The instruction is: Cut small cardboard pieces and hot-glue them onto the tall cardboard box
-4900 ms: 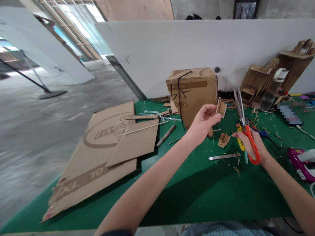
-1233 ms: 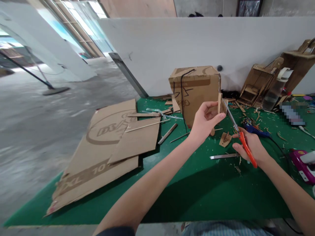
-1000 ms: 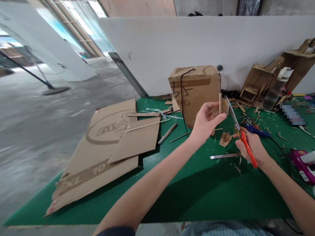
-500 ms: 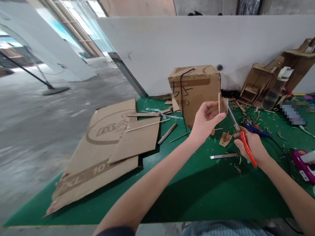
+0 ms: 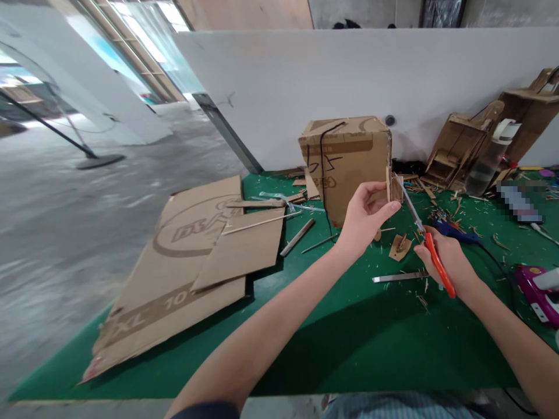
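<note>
My left hand pinches a small cardboard piece between thumb and fingers, in front of the right side of a cardboard box. A black cord runs over the top and down the front of that box. In my right hand is a pair of scissors with orange handles. Their blades point up and to the left, with the tips at the edge of the small piece. Whether the blades are cutting into it I cannot tell. Below lies a metal-tipped cutter, partly behind my right hand.
Large flat cardboard sheets cover the left of the green table. A blue-handled tool, a phone, a water bottle and a purple power strip lie or stand at the right among scraps. A white partition stands behind.
Hardly anything differs. My right hand and the scissors have shifted very slightly; my left hand keeps its hold on the small cardboard piece.
</note>
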`<state>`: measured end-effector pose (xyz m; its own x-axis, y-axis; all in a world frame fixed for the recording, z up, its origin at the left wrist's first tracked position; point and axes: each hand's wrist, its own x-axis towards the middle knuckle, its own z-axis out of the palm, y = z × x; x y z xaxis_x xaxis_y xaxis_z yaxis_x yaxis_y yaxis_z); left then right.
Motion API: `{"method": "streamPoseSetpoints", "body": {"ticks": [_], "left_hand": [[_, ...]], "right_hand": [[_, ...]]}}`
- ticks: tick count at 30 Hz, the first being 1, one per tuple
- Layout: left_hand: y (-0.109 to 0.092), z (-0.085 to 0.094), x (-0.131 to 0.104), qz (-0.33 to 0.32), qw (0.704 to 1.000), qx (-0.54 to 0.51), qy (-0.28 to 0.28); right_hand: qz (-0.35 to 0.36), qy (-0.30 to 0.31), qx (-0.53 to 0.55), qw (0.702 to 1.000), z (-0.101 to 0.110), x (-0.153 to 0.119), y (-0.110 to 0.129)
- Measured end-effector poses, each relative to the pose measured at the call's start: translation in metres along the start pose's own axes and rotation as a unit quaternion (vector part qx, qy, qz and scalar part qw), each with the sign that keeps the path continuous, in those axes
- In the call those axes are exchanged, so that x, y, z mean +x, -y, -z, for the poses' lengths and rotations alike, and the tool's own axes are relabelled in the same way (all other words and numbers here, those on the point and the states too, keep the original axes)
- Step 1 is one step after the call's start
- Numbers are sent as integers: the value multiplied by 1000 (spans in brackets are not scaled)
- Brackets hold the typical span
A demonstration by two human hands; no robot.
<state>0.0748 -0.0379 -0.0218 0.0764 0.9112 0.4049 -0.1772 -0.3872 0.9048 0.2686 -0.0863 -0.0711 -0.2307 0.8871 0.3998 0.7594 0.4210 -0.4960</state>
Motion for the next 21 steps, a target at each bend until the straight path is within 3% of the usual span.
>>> {"method": "streamPoseSetpoints", "body": {"ticks": [13, 21], "left_hand": [[-1, 1, 0, -2, 1000, 22, -1], [-4, 0, -1, -10, 999, 39, 3]], "right_hand": [[10, -13, -46, 999, 4, 1, 1], [23, -51, -98, 994, -1, -1, 0]]}}
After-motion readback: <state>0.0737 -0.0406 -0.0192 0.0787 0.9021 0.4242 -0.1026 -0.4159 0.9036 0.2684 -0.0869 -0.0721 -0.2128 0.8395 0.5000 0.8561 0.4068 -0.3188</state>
